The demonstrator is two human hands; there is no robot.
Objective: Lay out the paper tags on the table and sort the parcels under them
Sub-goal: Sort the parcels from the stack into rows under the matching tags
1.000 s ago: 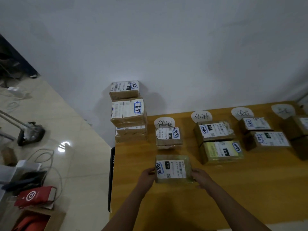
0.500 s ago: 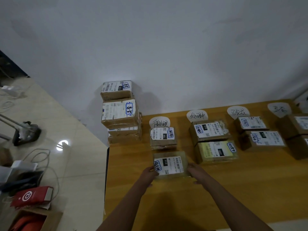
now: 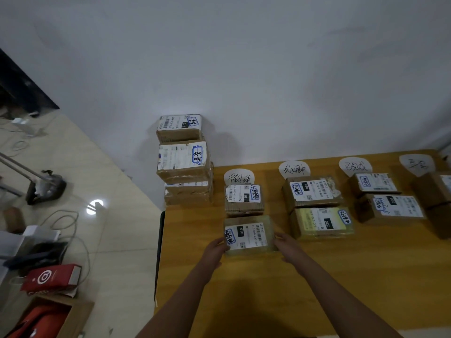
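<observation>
You are looking at what reads as a parcel-sorting corner in a plain back room or small office, not a home. A wooden table (image 3: 317, 276) fills the lower right of the frame, set against a bare white wall (image 3: 244, 69). Along its far edge lie handwritten paper tags (image 3: 239, 178), with taped cardboard parcels (image 3: 313, 193) bearing printed shipping labels and barcodes lined up below them. A stack of parcels (image 3: 184, 162) stands at the table's far left corner. At the left of the frame you see a glossy tiled floor (image 3: 117, 240) with loose cables (image 3: 70, 218), a red package (image 3: 50, 278) and an open carton (image 3: 48, 318).
</observation>
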